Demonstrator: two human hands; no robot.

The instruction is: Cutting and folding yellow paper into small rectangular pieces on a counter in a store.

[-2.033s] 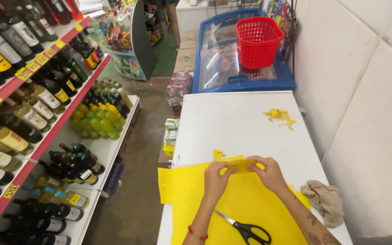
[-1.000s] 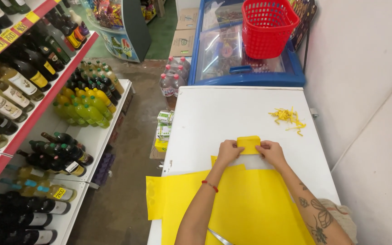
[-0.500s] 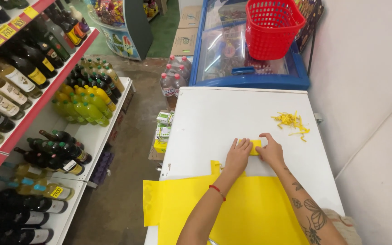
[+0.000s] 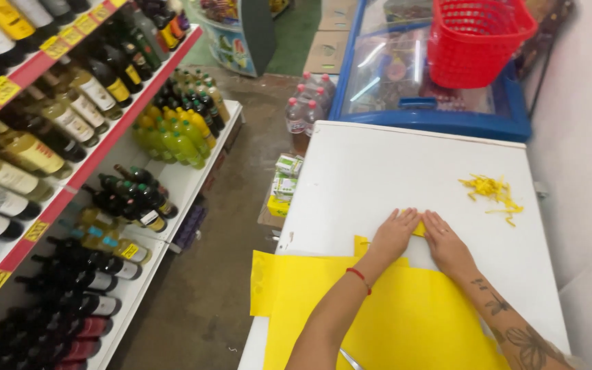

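Pressing small yellow paper piece [image 4: 419,229] | both hands flat, L [image 4: 396,235] + R [image 4: 445,241] | white table [image 4: 392,171]

Light was even and fairly bright, diffuse, no hard source seen; the white table [image 4: 405,171] read pale and near washed out; only faint, soft shadow lay under the left hand [image 4: 395,233] and right hand [image 4: 445,241]; glare patches showed on the freezer's glass lid [image 4: 392,75]; bottle shelves [image 4: 56,171] at left fell darker and slightly smeared; wide-angle bending pulled the shelf lines at the left edge; fine detail was soft throughout; yellow sheets [image 4: 405,322] were strongly saturated.
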